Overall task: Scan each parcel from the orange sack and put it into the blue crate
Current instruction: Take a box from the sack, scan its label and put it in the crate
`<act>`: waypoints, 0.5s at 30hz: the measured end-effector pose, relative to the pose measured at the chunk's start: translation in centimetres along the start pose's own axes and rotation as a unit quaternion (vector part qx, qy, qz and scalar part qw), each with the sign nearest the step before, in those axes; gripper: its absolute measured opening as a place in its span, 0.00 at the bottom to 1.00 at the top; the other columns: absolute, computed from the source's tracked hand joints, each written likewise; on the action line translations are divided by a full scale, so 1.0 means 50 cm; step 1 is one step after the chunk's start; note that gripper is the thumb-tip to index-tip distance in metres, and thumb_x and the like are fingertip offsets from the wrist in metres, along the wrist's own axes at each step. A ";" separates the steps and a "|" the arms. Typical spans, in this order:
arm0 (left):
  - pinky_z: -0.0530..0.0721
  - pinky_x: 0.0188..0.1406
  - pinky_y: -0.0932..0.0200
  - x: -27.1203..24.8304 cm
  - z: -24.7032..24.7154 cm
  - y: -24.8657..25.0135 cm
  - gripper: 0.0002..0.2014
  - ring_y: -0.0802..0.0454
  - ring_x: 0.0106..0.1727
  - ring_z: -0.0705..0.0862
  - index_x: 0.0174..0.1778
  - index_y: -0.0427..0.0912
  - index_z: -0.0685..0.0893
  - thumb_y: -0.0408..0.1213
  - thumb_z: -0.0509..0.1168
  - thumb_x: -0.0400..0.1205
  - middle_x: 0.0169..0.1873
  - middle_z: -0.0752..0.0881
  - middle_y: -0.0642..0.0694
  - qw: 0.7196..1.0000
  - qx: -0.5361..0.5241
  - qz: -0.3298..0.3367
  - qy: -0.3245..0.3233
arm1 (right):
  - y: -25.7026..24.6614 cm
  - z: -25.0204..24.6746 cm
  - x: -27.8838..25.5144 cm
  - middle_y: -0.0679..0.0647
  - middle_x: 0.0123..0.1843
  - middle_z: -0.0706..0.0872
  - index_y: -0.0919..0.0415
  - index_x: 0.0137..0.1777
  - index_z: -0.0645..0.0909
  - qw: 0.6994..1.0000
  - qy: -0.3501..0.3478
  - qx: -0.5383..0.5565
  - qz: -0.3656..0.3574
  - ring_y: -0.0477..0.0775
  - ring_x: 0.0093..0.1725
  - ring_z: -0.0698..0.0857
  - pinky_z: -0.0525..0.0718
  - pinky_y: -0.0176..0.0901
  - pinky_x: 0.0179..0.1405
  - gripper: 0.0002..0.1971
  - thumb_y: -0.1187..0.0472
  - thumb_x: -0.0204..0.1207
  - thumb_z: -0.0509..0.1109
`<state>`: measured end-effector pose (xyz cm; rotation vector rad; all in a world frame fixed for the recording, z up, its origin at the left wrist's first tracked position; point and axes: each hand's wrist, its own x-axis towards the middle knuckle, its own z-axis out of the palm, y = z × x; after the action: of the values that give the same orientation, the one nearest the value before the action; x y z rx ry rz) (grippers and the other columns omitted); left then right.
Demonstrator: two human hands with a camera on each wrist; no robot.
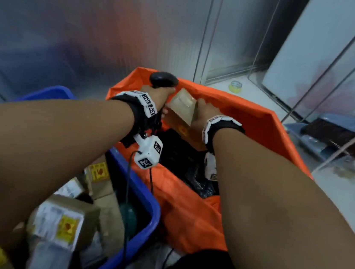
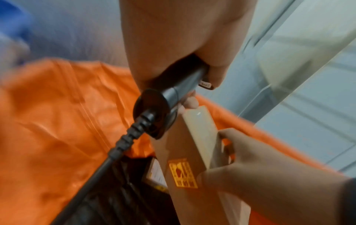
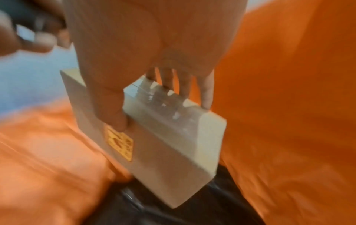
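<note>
My left hand (image 1: 157, 97) grips a black corded barcode scanner (image 1: 163, 79) over the far rim of the orange sack (image 1: 262, 127); its handle (image 2: 185, 85) sits in my fist. My right hand (image 1: 206, 113) holds a brown cardboard parcel (image 1: 182, 108) with a yellow sticker, thumb on one face and fingers behind, lifted above the sack's inside. In the right wrist view the parcel (image 3: 169, 137) hangs from my right hand (image 3: 158, 94). The blue crate (image 1: 146, 202) stands at the lower left with several parcels inside. Black plastic-wrapped parcels (image 1: 182, 164) lie in the sack.
Glass partitions and metal frames rise behind the sack. A roll of yellow tape (image 1: 235, 86) lies on the floor behind it. A blue dustpan and a brush (image 1: 333, 133) lie at the right. The scanner cable (image 1: 128, 186) hangs into the crate.
</note>
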<state>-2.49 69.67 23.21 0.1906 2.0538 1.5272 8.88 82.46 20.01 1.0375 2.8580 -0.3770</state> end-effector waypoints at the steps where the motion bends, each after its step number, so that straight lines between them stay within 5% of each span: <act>1: 0.79 0.25 0.59 -0.033 -0.034 0.011 0.18 0.48 0.20 0.80 0.35 0.39 0.83 0.50 0.75 0.78 0.25 0.85 0.42 1.000 -0.005 0.005 0.001 | -0.027 -0.031 -0.038 0.60 0.63 0.83 0.55 0.73 0.68 1.000 0.013 0.019 -0.002 0.67 0.62 0.84 0.84 0.60 0.58 0.41 0.46 0.61 0.81; 6: 0.76 0.23 0.60 -0.171 -0.197 0.033 0.18 0.49 0.17 0.76 0.30 0.40 0.79 0.47 0.73 0.80 0.25 0.80 0.42 0.999 -0.038 0.021 0.016 | -0.133 -0.119 -0.185 0.53 0.57 0.84 0.49 0.72 0.68 0.995 0.041 0.091 -0.032 0.64 0.54 0.85 0.86 0.60 0.56 0.42 0.37 0.56 0.75; 15: 0.75 0.21 0.62 -0.396 -0.421 -0.017 0.15 0.50 0.16 0.74 0.32 0.40 0.81 0.44 0.74 0.77 0.24 0.79 0.43 0.997 -0.049 0.041 0.030 | -0.278 -0.109 -0.410 0.54 0.55 0.82 0.55 0.68 0.69 0.976 0.050 0.212 0.005 0.62 0.51 0.83 0.84 0.55 0.49 0.39 0.45 0.60 0.81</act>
<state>3.21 43.21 33.38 0.1954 2.0335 1.7001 15.78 60.81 31.28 1.1574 2.9272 -0.9955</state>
